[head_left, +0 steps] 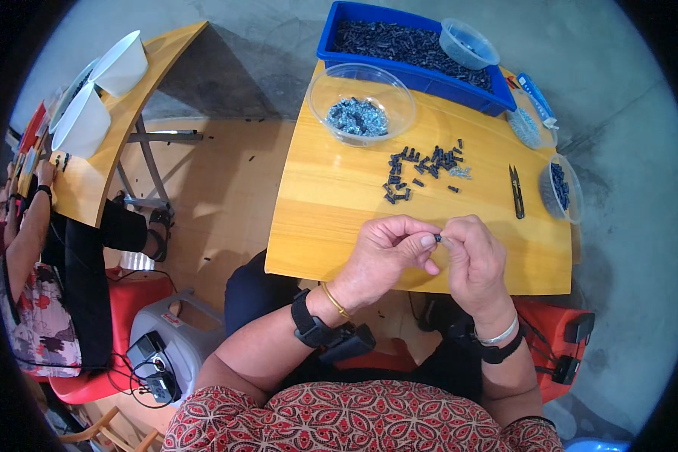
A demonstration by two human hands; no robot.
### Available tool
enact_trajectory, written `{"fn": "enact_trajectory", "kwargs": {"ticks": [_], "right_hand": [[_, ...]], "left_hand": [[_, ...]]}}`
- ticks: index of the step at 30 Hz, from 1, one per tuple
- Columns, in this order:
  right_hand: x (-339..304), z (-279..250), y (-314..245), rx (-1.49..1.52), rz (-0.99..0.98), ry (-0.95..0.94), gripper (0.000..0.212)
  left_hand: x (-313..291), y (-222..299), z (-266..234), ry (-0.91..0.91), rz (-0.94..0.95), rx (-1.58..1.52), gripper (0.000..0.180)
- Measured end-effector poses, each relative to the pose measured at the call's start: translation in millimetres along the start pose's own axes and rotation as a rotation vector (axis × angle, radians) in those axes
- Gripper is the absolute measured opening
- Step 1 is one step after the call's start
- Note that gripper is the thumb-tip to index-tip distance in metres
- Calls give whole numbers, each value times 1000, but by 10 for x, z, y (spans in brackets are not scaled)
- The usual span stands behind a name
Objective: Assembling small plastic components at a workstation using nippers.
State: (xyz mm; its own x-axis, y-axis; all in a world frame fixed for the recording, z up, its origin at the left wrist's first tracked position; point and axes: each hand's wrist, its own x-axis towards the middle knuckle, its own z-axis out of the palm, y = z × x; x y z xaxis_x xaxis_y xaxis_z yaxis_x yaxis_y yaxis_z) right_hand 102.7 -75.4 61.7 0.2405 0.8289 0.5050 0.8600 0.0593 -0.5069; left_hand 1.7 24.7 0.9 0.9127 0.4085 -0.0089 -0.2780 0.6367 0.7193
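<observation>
Just above the near edge of the yellow table, my left hand (390, 252) pinches a small black plastic piece (438, 238) between thumb and forefinger. My right hand (474, 260) is closed against the other side of that piece; whatever else its fingers hold is too small to make out. Farther in on the table lies a loose pile of black plastic pieces (422, 169), with a few small clear bits (460, 172) beside it. To the right of the pile rest black thread snips (517, 192).
A blue tray (459, 87) full of black pieces stands at the back with a clear tub (468, 44) on it. Nearby are a clear bowl (361, 102) of shiny bits and a tub (560, 188) of black pieces. At left, another person sits by a table (158, 56) with white bowls.
</observation>
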Motion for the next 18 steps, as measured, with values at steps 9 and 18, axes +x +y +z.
{"fn": "enact_trajectory", "kwargs": {"ticks": [9, 18], "right_hand": [[-79, 2, 220, 94, 190, 74, 11], [222, -63, 828, -221, 300, -170, 11]], "left_hand": [[-10, -39, -38, 59, -61, -42, 12], [-2, 46, -27, 82, -103, -211, 13]]}}
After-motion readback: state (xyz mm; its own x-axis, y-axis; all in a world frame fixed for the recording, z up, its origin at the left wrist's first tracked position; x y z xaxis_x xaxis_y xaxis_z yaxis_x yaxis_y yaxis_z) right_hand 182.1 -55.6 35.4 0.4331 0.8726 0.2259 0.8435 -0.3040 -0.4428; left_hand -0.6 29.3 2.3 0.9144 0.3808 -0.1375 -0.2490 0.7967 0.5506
